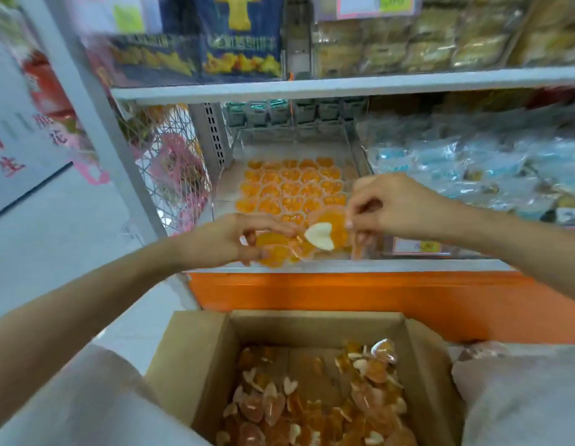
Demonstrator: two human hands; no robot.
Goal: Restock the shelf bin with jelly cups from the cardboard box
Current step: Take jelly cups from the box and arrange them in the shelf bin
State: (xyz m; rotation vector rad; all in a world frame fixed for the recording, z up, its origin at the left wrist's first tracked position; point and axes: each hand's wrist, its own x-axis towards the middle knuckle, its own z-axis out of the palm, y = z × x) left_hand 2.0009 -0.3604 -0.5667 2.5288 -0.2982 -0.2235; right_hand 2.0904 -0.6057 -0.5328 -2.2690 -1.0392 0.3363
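Orange heart-shaped jelly cups [291, 188] lie in rows on the floor of a clear shelf bin [234, 146]. Over the bin's front edge my left hand [228, 239] grips a few orange jelly cups [273, 249]. My right hand [386, 207] pinches another jelly cup [331, 226] by its rim; a white heart-shaped lid [320, 236] faces me between the two hands. Below, an open cardboard box [196, 365] holds several more jelly cups [312, 410] in a loose pile.
An orange shelf front [360, 294] runs under the bin. Blue-packaged goods [456, 169] fill the space to the right, a wire rack with pink items [173, 169] stands to the left, and a shelf board [344, 85] with snack packs hangs above.
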